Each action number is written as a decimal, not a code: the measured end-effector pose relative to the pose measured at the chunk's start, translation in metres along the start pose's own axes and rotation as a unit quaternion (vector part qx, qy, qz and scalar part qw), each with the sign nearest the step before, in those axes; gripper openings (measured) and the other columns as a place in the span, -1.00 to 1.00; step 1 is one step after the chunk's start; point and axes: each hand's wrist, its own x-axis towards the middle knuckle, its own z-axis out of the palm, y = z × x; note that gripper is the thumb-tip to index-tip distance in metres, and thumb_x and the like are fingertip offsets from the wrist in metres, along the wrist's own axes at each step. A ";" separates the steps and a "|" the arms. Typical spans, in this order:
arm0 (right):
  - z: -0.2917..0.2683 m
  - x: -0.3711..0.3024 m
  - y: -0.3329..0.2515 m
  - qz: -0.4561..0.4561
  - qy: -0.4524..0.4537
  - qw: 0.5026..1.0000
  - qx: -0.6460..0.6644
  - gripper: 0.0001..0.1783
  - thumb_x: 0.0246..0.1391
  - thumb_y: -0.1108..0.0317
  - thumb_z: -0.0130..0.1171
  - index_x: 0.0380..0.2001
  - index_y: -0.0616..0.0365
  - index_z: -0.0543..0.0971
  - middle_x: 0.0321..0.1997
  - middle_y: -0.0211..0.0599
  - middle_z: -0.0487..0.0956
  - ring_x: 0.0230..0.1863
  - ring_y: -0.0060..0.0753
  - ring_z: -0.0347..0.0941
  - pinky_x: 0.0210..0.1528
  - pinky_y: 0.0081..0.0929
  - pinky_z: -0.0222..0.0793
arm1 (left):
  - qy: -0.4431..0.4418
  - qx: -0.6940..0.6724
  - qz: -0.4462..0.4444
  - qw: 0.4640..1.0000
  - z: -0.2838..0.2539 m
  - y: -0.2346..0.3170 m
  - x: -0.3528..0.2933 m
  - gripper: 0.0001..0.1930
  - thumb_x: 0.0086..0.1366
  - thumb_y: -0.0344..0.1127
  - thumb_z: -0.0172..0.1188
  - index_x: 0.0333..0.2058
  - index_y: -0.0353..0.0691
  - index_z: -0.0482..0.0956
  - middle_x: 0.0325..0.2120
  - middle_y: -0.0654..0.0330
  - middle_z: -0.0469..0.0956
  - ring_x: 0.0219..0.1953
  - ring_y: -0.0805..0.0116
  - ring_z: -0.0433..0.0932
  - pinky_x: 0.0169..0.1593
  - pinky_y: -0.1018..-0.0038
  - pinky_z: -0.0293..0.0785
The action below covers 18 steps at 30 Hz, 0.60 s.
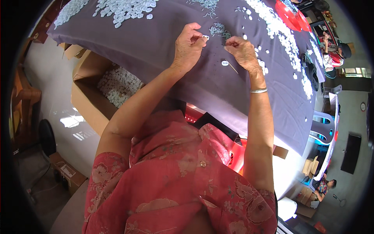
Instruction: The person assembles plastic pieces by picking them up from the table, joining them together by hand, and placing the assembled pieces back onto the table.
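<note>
My left hand [188, 47] is raised over the purple-grey tablecloth [156, 50], thumb and fingers pinching a small white plastic piece [205, 37]. To its right, my right hand [242, 51] has its fingertips pressed together beside a small pile of thin grey metal pins [219, 30]. Whatever sits between those fingertips is too small to make out. Just below the hands, a white oval piece [224, 63] with dark marks lies near a thin wooden stick [233, 68].
White pieces are heaped at the far left [126, 9] and along the right [276, 27], near a red basin [287, 16]. More pins [208, 4] lie at the far edge. A cardboard box [90, 102] of white pieces stands below the table's left side. Other people sit at far right.
</note>
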 end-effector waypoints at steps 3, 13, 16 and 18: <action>-0.001 0.002 -0.010 0.011 -0.055 0.998 -0.027 -0.84 -0.08 0.35 0.24 -0.39 0.17 0.60 -0.51 -0.40 0.56 -0.46 -0.57 0.43 -0.31 -0.55 0.37 | 0.001 0.001 0.000 1.000 -0.002 -0.001 0.001 -0.66 0.13 -0.51 0.20 -0.11 -0.29 0.35 -0.48 0.22 0.53 -0.47 0.54 0.52 -0.32 0.60 0.45; 0.001 0.003 0.001 0.016 -0.032 0.999 0.034 -0.85 -0.07 0.37 0.19 -0.39 0.16 0.62 -0.48 -0.32 0.59 -0.42 -0.51 0.47 -0.27 -0.53 0.40 | 0.000 -0.003 -0.007 1.000 0.000 0.001 0.000 -0.67 0.13 -0.51 0.20 -0.11 -0.28 0.36 -0.48 0.23 0.53 -0.46 0.54 0.52 -0.32 0.59 0.46; -0.001 0.002 0.004 0.015 -0.031 0.993 0.109 -0.84 -0.06 0.36 0.21 -0.37 0.16 0.63 -0.49 -0.35 0.58 -0.43 -0.53 0.46 -0.28 -0.55 0.39 | 0.003 0.013 0.003 1.000 -0.001 0.001 0.000 -0.67 0.13 -0.51 0.20 -0.12 -0.28 0.36 -0.48 0.23 0.53 -0.47 0.54 0.53 -0.33 0.59 0.46; 0.000 0.002 0.000 0.008 -0.028 0.994 0.103 -0.83 -0.08 0.36 0.23 -0.38 0.19 0.63 -0.51 -0.37 0.58 -0.45 -0.55 0.44 -0.29 -0.55 0.39 | 0.003 0.013 0.003 1.000 -0.001 0.000 0.000 -0.67 0.13 -0.51 0.20 -0.11 -0.28 0.36 -0.49 0.23 0.53 -0.47 0.54 0.53 -0.33 0.60 0.46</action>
